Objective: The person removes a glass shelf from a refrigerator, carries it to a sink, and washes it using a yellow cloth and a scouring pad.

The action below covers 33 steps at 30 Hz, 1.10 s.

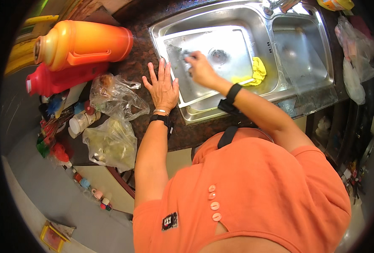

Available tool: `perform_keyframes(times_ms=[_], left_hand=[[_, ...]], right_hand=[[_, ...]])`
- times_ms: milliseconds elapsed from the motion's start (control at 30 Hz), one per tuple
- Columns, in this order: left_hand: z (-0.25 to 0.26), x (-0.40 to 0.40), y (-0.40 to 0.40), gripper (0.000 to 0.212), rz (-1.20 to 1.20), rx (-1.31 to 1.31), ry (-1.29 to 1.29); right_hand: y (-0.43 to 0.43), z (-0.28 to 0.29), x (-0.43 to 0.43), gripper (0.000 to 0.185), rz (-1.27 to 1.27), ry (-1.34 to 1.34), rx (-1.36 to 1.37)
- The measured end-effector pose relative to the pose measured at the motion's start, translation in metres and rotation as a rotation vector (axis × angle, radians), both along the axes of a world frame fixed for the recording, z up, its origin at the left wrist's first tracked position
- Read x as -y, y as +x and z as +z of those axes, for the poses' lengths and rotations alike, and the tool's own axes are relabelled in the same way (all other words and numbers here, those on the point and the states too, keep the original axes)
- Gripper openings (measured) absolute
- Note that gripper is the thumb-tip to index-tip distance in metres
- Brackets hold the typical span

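My right hand is closed around a small dark scrubber, blurred and mostly covered by the fingers. It is over a rectangular panel with a pale rim in the large steel sink basin. The drain shows within the panel's outline. My left hand lies flat, fingers spread, at the sink's left edge beside the panel's rim; it holds nothing. A crumpled yellow cloth sits at the panel's lower right corner, with a thin white stick against it.
Orange and red vacuum flasks lie left on the dark stone counter. Nearer are plastic bags and white jars. The faucet is behind the smaller basin; a clear sheet overlaps its front corner.
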<state>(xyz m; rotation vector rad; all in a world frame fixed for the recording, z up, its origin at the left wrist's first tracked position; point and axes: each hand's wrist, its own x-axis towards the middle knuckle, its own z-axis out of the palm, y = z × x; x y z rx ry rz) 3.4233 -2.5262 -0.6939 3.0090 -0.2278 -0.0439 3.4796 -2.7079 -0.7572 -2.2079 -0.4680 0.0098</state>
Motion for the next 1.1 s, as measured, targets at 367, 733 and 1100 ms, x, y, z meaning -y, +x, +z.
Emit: perform_keyframes(times_ms=[367, 733, 1100], left_hand=[[0.005, -0.006, 0.000, 0.068, 0.018, -0.004, -0.065], [0.007, 0.000, 0.007, 0.067, 0.005, 0.006, -0.062], [0.008, -0.002, 0.005, 0.071, 0.025, -0.002, -0.083]], right_hand=[[0.020, -0.054, 0.070, 0.034, -0.411, -0.592, -0.503], [0.049, -0.097, 0.137, 0.039, -0.452, -0.489, -0.611], [0.082, -0.040, 0.028, 0.044, -0.040, -0.306, 0.034]])
